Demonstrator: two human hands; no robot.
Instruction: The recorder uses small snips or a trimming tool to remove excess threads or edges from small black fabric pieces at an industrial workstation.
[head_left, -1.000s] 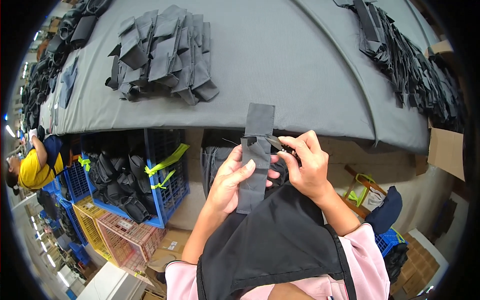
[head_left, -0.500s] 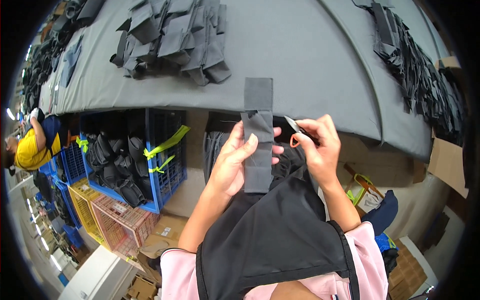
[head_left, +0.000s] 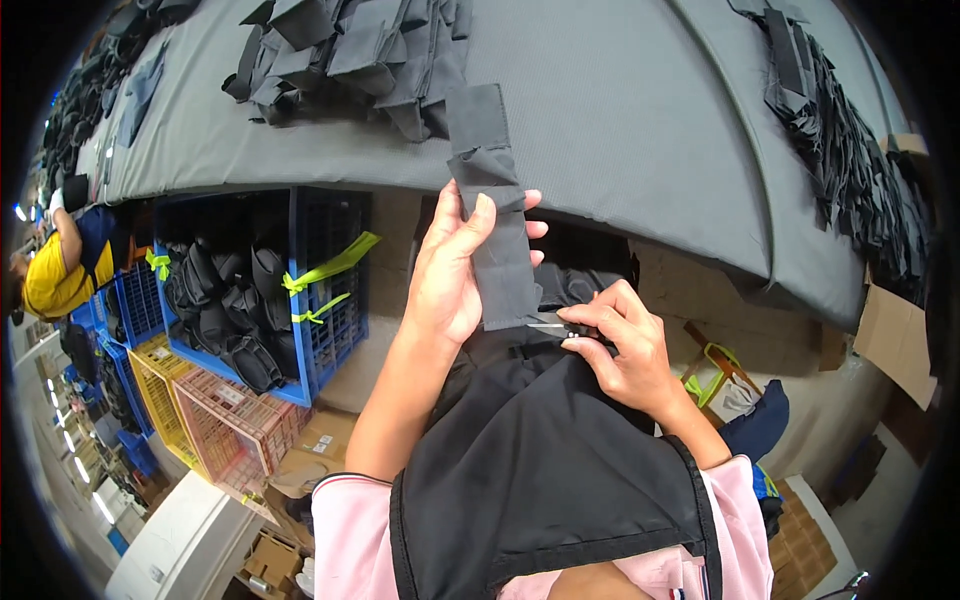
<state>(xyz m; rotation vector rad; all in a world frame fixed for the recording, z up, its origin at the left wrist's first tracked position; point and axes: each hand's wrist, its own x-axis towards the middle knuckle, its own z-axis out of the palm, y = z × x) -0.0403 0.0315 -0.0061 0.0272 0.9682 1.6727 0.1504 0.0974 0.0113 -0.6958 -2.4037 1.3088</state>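
A long dark-grey fabric strip (head_left: 507, 262) with a folded part across its upper half is held in my left hand (head_left: 447, 270), thumb on the front and fingers behind. The strip tilts slightly, its top end lying over the table's front edge. My right hand (head_left: 625, 345) grips small thread snips (head_left: 562, 328) between thumb and fingers. Their pointed metal blade reaches left to the strip's lower corner; whether it touches the fabric I cannot tell. A black apron (head_left: 560, 470) covers my lap below both hands.
A grey-covered table (head_left: 610, 120) spans the front, with a stack of grey fabric pieces (head_left: 370, 60) and a heap of dark strips (head_left: 830, 150). To the left stand a blue crate (head_left: 300, 300) of black pieces and a pink crate (head_left: 240, 420). A person in yellow (head_left: 60, 275) is at far left.
My left hand has raised the strip and tilted its top leftward. My right hand has come down and left, bringing the snips from beside the strip's middle to its lower end.
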